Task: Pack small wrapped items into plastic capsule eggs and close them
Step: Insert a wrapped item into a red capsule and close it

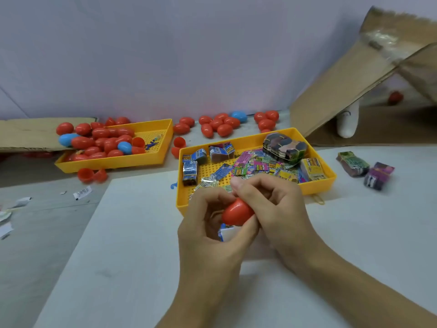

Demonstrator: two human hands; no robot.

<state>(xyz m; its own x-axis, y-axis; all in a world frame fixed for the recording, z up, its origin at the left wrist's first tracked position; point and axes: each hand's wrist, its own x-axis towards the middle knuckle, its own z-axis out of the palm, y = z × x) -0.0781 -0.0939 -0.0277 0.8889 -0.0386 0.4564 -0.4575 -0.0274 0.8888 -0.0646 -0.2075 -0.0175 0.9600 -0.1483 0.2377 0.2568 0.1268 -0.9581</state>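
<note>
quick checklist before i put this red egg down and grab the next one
1. Red egg held securely: ok, left hand and right hand both grip it.
2. Egg fully snapped shut: cannot tell, fingers cover the seam.
3. Item inside the egg: cannot tell, the shell is opaque.
4. Wrapped items to hand: ok, plenty lie in the near yellow tray.
5. Empty shells available: ok, open red halves sit on the table by the far yellow tray.
6. Nothing stray under the hands: not ok, a blue and white piece shows just below the egg.
</note>
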